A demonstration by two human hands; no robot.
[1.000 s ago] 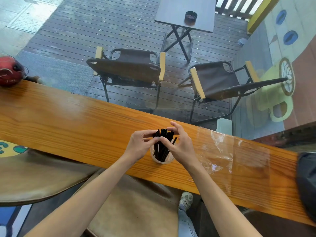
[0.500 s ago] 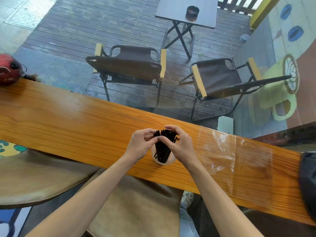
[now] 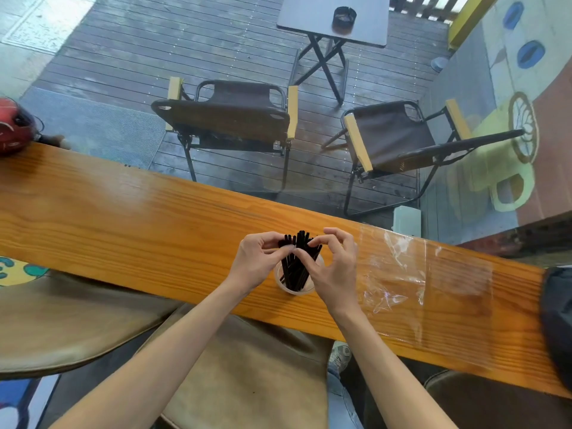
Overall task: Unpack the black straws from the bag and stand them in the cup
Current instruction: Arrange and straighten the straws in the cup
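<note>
No readable text, labels, brand names, numbers or signs appear anywhere in this view. The painted wall [image 3: 510, 125] at the right carries only pictures, a yellow mug with a round flower-like emblem and blue ovals, with no lettering. The red helmet [image 3: 12, 125] at the far left end of the table [image 3: 123, 212] shows pale markings too small and blurred to read

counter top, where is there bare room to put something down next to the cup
Free: the wide stretch of wooden counter between the red helmet at the far left and the left hand. Crowded: around the cup, where both hands hold the black straws; the clear plastic bag lies right of the right hand, then a dark bag.
</note>
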